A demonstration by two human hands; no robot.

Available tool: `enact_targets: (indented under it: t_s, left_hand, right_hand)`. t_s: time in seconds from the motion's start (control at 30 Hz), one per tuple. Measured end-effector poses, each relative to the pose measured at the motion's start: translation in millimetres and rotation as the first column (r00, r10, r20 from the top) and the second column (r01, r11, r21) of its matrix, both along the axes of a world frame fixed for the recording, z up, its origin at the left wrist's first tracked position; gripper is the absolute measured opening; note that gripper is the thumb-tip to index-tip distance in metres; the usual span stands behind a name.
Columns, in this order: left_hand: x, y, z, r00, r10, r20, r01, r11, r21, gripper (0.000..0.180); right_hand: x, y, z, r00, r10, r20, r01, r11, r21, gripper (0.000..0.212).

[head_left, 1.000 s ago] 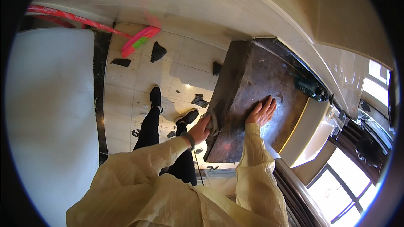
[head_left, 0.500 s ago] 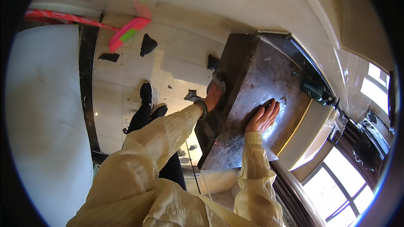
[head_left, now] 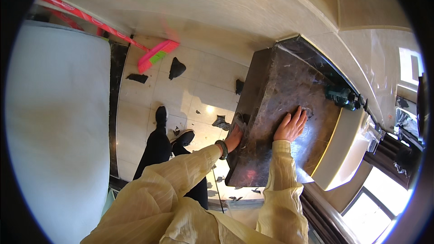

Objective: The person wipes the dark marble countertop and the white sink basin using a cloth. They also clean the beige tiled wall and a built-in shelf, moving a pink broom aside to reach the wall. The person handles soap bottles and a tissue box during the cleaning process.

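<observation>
My left hand [head_left: 234,138], with a dark bangle at the wrist, presses a grey cloth [head_left: 239,119] against the side face of a dark marble counter [head_left: 289,77]. Its fingers are partly hidden behind the cloth and seem closed on it. On the counter's top, my right hand [head_left: 291,125] rests with the palm down and fingers stretched out, holding nothing. A bright glare lies on the stone beside it.
A white basin [head_left: 341,149] stands right of my right hand, with dark green bottles [head_left: 341,97] behind it. A pink broom [head_left: 158,55] leans at the far left. Several dark scraps [head_left: 177,68] litter the tiled floor. At left is a large pale white surface [head_left: 58,122].
My left hand has slid nearer to me along the counter's side with the cloth. My right hand stays on the top. The whole view has shifted slightly.
</observation>
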State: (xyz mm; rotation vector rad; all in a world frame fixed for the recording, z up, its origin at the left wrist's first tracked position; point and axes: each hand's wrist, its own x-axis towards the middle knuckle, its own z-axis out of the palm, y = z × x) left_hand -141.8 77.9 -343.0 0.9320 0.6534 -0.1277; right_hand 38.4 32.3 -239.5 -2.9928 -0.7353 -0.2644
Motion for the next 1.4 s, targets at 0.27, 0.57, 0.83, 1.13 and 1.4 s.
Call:
enact_targets:
  t_s: [0.27, 0.57, 0.83, 1.13, 1.4]
  left_hand:
    - [-13, -15, -22, 0.991, 0.08, 0.111, -0.102, 0.972, 0.21, 0.054]
    - [-9, 10, -52, 0.909, -0.039, 0.414, -0.145, 0.903, 0.404, 0.07]
    - [-3, 34, -74, 0.815, -0.265, 0.515, -0.164, 0.747, 0.645, 0.067]
    - [28, 61, -90, 0.629, -0.416, 0.657, -0.372, 0.582, 0.723, 0.064]
    - [34, 67, -88, 0.606, -0.434, 0.667, -0.424, 0.533, 0.732, 0.066]
  right_hand:
    - [3, -4, -1, 0.999, 0.019, -0.032, -0.019, 1.0, 0.016, 0.051]
    - [9, -11, 0, 0.991, 0.118, -0.069, -0.113, 0.991, 0.07, 0.049]
    - [3, -13, 0, 0.984, 0.146, -0.106, -0.125, 0.975, 0.181, 0.046]
    - [2, -16, -2, 0.981, 0.174, -0.089, -0.125, 0.908, 0.4, 0.052]
    - [-79, -44, 35, 0.968, 0.213, -0.132, -0.158, 0.928, 0.337, 0.061]
